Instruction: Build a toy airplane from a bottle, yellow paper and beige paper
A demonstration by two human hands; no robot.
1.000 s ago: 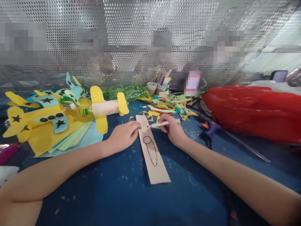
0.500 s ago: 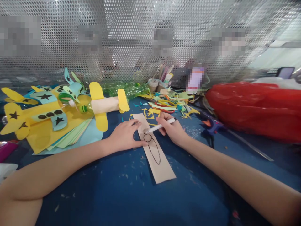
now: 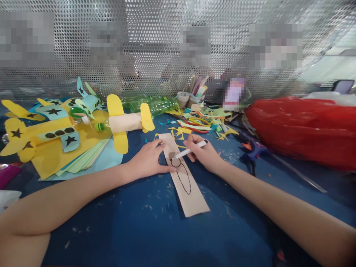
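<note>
Blue table (image 3: 133, 230); right hand (image 3: 205, 155) holds marker (image 3: 184, 152); black outline (image 3: 190, 181) on paper strip (image 3: 194, 205).

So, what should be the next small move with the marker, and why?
Probably the right hand should trace a line with the marker from the dark mark: its tip appears close to it, near the circle, and the left hand touches the paper strip.

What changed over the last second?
White marker shifted nearer, tip going from beyond the drawn circle to its far edge. Left hand spread its thumb over the paper strip, whose near end swung right. Right hand kept the marker; yellow-winged bottle stayed put.
</note>
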